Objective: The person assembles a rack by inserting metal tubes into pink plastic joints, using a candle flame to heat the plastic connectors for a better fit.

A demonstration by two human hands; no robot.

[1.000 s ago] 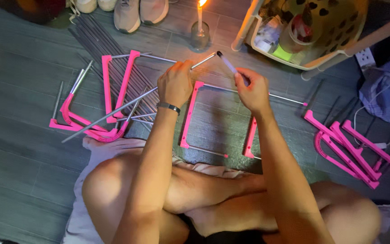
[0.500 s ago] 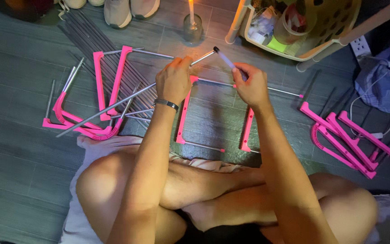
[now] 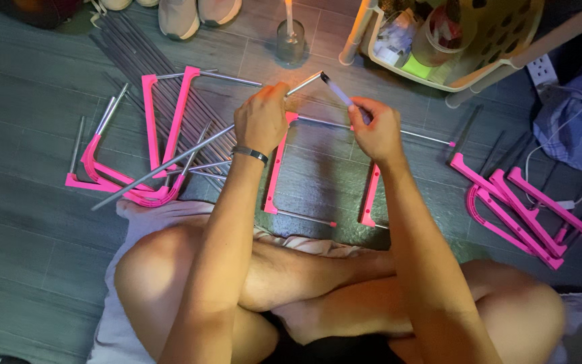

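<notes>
While left hand (image 3: 261,120) grips rod (image 3: 170,162), right hand (image 3: 374,129) pinches tube (image 3: 337,89).

Person is wearing a thin dark band bracelet with a metallic sheen (image 3: 249,154) on the left wrist. Both forearms are showing bare, no sleeves. Legs are showing bare too; dark shorts fabric (image 3: 335,350) is showing at the lap.
</notes>
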